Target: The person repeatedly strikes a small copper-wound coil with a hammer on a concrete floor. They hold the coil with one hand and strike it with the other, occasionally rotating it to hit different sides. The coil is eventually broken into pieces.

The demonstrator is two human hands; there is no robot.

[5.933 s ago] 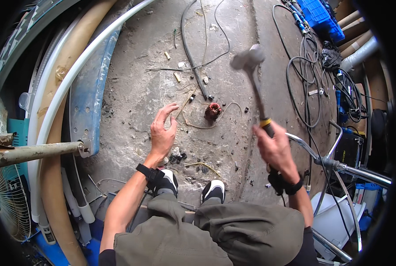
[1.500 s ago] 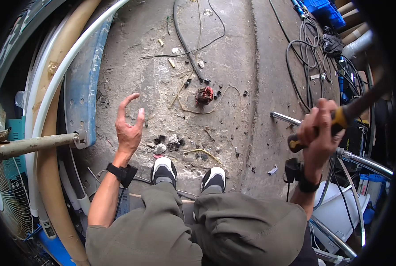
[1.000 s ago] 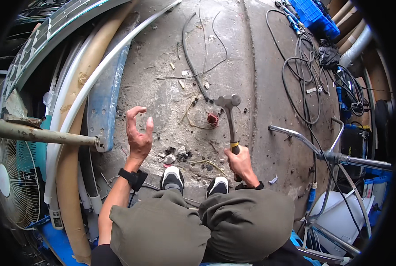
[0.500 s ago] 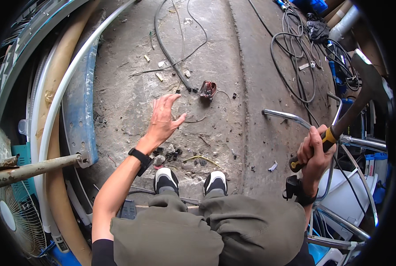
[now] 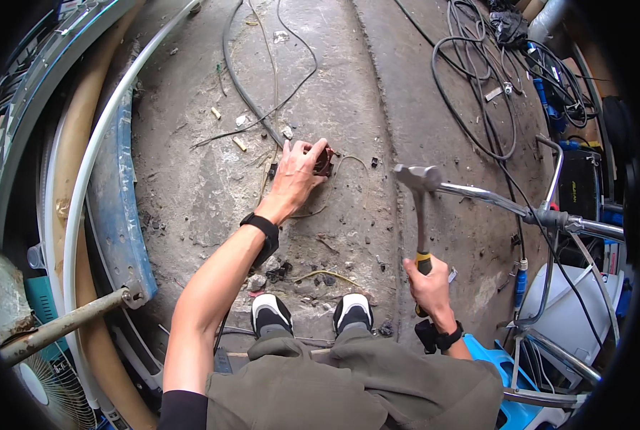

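My left hand (image 5: 297, 178) is closed around a small reddish-brown block (image 5: 323, 162) on the concrete floor, which looks like a coil with copper-coloured windings. The fingers cover much of it. In my right hand (image 5: 429, 284) is a hammer (image 5: 420, 222), gripped by its black and yellow handle. The dark metal hammer head (image 5: 417, 177) points away from me, right of the block and apart from it. A thin pale wire (image 5: 350, 159) curves over the floor beside the block. Just beyond my left hand ends a thick grey cable (image 5: 245, 97).
A bent chrome tube frame (image 5: 485, 197) stands on the right, near the hammer. Coiled black cables (image 5: 470, 79) lie at the far right. Along the left side run a long brown tube (image 5: 83, 179), a white pipe (image 5: 94, 158) and a rusty metal bar (image 5: 69, 326). Debris (image 5: 280, 272) litters the floor before my shoes.
My left hand has reached forward and right and taken hold of the block. My right hand has brought the hammer from the far right in toward the middle, lower down.
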